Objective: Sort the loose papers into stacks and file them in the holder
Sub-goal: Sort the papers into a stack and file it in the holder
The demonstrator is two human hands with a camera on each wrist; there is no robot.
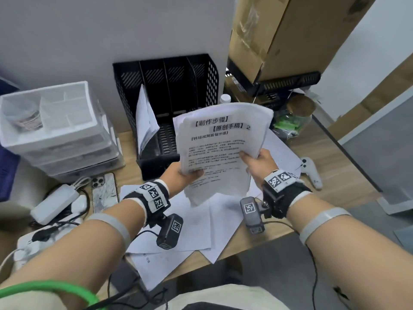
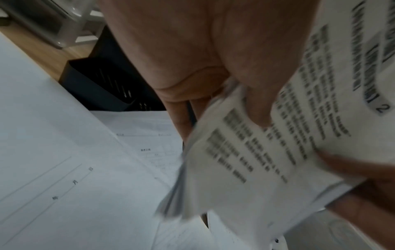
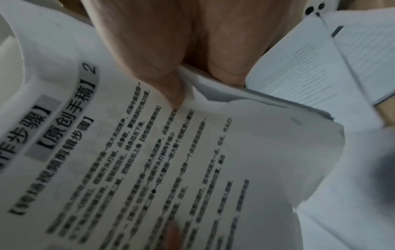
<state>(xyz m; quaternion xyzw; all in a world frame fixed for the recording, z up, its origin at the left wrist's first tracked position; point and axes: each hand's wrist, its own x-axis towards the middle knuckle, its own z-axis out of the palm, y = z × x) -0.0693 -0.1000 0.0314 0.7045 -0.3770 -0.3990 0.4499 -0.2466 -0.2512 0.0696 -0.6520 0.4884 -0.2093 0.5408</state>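
Observation:
A stack of printed papers (image 1: pixel 220 142) is held up in the air in front of a black mesh file holder (image 1: pixel 167 86). My left hand (image 1: pixel 185 173) grips the stack's lower left edge, thumb on the top sheet. My right hand (image 1: pixel 257 162) pinches its right edge. The top page carries bold headings and a "2" (image 3: pixel 89 69). The left wrist view shows the thumb pressed on the stack (image 2: pixel 267 143); in the right wrist view the thumb tip lies on the page (image 3: pixel 213 160). A few sheets (image 1: pixel 145 121) lean in the holder's leftmost slot. More loose sheets (image 1: pixel 192 231) lie on the wooden desk (image 1: pixel 348 175).
A white drawer organiser (image 1: pixel 53 130) stands left of the holder. A phone (image 1: pixel 104 191), a power strip (image 1: pixel 53 203) and cables lie at front left. A cardboard box (image 1: pixel 279 34), a jar (image 1: pixel 295 117) and a white controller (image 1: pixel 311 171) sit to the right.

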